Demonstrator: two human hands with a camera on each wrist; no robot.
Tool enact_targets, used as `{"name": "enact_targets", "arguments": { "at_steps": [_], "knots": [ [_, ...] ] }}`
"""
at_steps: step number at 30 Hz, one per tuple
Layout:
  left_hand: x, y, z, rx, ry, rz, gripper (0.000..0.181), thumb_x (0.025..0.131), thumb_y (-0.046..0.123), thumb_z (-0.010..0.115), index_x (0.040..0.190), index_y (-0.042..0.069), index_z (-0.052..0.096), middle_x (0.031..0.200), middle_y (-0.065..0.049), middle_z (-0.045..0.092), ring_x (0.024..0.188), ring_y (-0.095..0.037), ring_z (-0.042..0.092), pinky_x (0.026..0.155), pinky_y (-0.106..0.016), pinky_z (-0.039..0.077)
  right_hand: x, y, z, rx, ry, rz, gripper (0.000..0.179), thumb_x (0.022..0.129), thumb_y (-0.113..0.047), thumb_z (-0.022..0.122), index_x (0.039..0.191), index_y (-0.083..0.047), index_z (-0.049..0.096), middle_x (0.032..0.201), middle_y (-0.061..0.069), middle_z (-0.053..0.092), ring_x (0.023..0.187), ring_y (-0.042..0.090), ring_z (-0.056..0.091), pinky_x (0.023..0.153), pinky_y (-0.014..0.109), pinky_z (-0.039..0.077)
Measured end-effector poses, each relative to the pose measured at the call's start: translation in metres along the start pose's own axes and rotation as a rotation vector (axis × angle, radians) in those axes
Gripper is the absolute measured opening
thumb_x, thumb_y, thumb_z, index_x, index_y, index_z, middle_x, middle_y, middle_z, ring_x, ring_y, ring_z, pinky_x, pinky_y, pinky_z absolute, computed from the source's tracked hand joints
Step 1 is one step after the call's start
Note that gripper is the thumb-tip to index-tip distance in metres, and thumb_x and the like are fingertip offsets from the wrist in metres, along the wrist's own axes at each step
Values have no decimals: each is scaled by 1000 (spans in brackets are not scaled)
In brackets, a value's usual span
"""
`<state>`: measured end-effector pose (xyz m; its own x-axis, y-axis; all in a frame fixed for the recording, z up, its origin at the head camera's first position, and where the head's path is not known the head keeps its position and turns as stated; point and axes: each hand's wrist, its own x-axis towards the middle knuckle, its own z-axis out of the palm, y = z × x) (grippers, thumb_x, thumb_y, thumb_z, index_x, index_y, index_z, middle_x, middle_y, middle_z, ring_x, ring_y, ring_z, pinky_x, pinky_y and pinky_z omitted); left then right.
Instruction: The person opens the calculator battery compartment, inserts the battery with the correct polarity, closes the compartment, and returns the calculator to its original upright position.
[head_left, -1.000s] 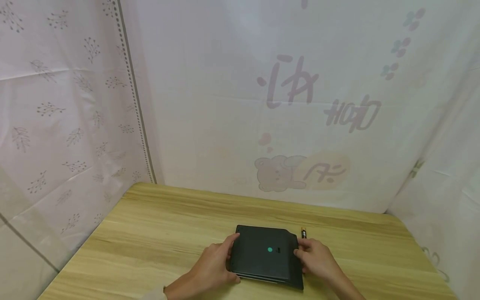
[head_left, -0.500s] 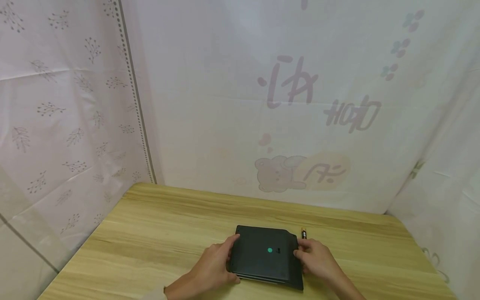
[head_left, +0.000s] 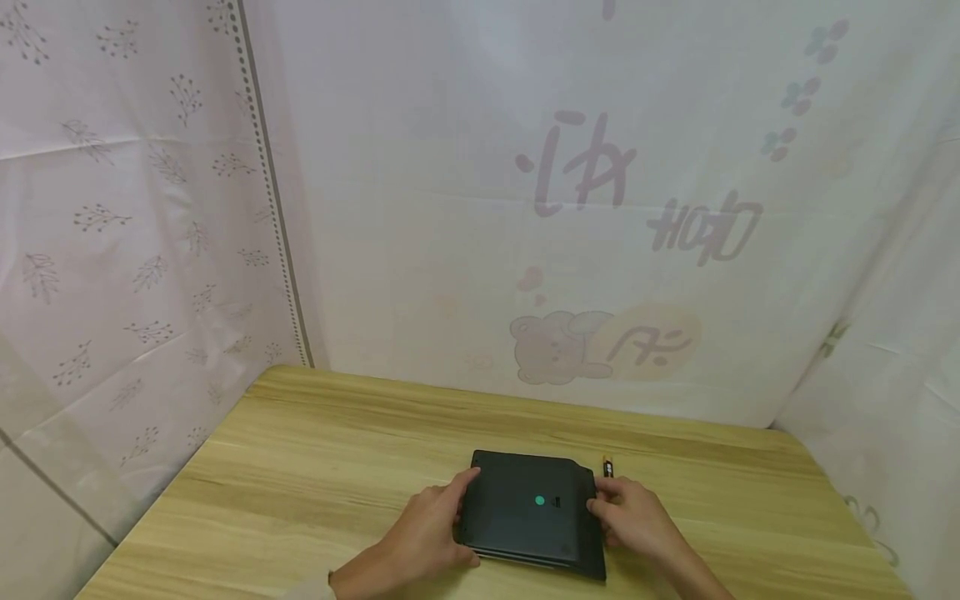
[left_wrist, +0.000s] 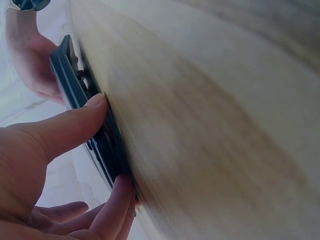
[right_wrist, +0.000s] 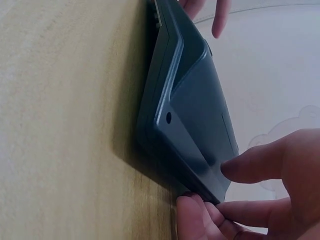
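Observation:
A flat black calculator lies with its back up on the table, with a round green sticker and a small dark mark on that back. My left hand grips its left side, thumb at the near edge and fingers along the left edge; the left wrist view shows thumb and fingertips against its side. At the right edge my right hand pinches it, thumb on the back and fingers below, as the right wrist view shows with the calculator tilted close up. Its face is hidden.
A battery with a copper-coloured end lies just beyond my right fingers, partly covered by them. The wood-grain table reaches back to pale printed curtains behind and at both sides.

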<state>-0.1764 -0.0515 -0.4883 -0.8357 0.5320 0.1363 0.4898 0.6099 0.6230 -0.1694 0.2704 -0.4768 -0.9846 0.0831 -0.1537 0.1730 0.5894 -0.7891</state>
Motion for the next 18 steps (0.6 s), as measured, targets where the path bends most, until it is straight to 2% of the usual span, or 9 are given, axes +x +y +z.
{"name": "enact_targets", "arguments": {
  "at_steps": [18],
  "knots": [
    [0, 1, -1, 2, -20, -16, 110, 72, 21, 108, 162, 6, 47, 107, -3, 73, 92, -8, 64, 83, -32, 58, 0, -2, -2, 13, -18, 15, 45, 98, -6, 74, 137, 16, 65, 99, 7, 62, 75, 20, 63, 63, 39, 61]
  ]
}}
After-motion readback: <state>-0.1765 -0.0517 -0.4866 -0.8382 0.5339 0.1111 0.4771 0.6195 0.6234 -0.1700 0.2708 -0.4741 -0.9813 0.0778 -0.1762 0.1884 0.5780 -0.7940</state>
